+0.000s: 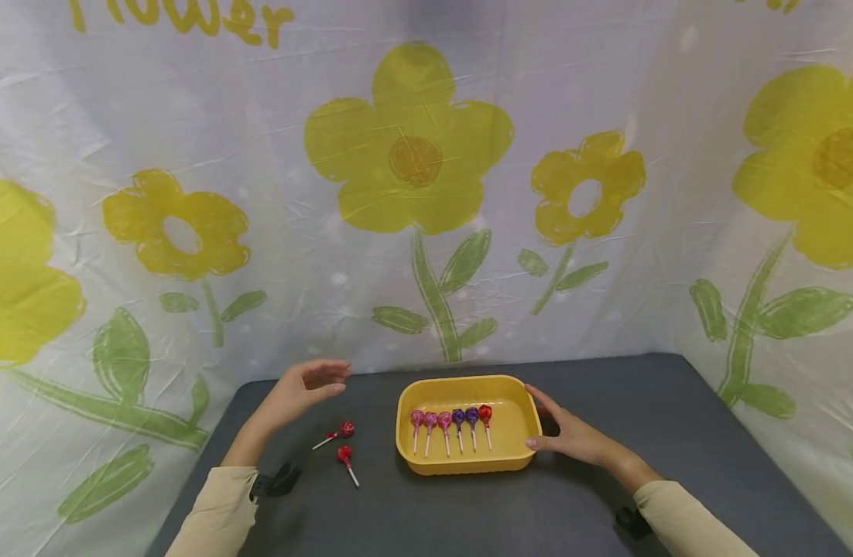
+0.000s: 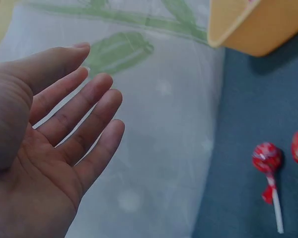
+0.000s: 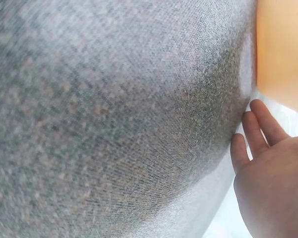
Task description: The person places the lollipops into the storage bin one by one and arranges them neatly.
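A yellow tray (image 1: 517, 433) sits on the dark table, with lollipops lying in a row inside it: pink ones (image 1: 430, 419), purple ones (image 1: 471, 415) and a red one (image 1: 485, 413). My right hand (image 1: 573, 438) touches the tray's right end, thumb and index finger spread along the rim; its other fingers (image 3: 254, 131) stay outside the tray wall. To the tray's left, my left hand (image 1: 308, 394) hovers with relaxed fingers and an empty palm. Below that hand, two red lollipops lie on the table, one (image 1: 346, 428) farther back, the other (image 1: 345, 455) nearer me.
The dark grey table (image 1: 412, 518) ends at a hanging white cloth (image 1: 287, 325) printed with yellow flowers, which encloses the back and both sides. Black straps (image 1: 276, 481) sit on both wrists.
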A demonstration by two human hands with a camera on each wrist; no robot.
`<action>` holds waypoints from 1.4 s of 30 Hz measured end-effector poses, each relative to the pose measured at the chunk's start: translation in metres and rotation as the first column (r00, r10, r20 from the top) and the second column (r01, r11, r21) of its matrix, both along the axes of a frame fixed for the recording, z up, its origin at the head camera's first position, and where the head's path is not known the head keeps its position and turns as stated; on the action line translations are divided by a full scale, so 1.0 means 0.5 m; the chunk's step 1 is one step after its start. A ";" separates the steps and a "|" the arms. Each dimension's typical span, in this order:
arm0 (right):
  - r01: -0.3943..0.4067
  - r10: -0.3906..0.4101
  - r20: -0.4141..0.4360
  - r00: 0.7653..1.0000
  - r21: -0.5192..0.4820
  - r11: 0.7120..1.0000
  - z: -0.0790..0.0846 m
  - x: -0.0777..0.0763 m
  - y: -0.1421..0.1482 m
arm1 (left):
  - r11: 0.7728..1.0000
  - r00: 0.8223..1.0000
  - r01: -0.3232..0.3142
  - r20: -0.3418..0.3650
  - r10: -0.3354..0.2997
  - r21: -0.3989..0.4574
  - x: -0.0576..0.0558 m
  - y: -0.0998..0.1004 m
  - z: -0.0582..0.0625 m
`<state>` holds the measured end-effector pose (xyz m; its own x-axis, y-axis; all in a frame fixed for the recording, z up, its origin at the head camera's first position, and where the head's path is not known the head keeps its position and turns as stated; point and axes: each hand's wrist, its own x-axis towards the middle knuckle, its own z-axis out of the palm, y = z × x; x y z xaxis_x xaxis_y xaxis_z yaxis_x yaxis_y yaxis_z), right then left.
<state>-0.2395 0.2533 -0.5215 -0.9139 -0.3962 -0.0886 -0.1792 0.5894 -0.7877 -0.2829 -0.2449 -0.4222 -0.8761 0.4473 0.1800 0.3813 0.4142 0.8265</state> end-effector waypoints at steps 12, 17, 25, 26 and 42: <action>0.007 -0.007 0.004 1.000 0.010 1.000 -0.001 -0.001 0.001 | 0.995 0.994 -0.104 -0.010 0.104 -0.002 0.005 -0.042 -0.075; 0.003 -0.003 0.008 1.000 0.005 1.000 0.000 -0.001 0.001 | 0.992 0.992 -0.123 0.018 0.123 -0.022 0.005 -0.048 -0.104; 0.015 -0.015 0.020 1.000 0.006 1.000 -0.003 -0.003 0.000 | 0.989 0.987 -0.145 0.063 0.147 -0.029 -0.004 -0.055 -0.146; 0.016 -0.016 0.018 1.000 0.005 1.000 -0.003 -0.003 0.000 | 0.989 0.987 -0.145 0.066 0.147 -0.027 -0.005 -0.055 -0.149; 0.014 -0.014 0.021 1.000 0.005 1.000 -0.001 -0.002 0.000 | 0.985 0.973 -0.169 0.154 0.171 -0.025 -0.013 -0.053 -0.207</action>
<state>-0.2407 0.2534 -0.5221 -0.9171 -0.3832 -0.1096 -0.1546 0.5955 -0.7883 -0.2897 -0.2713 -0.5257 -0.9562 0.2910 0.0310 0.1718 0.4722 0.8646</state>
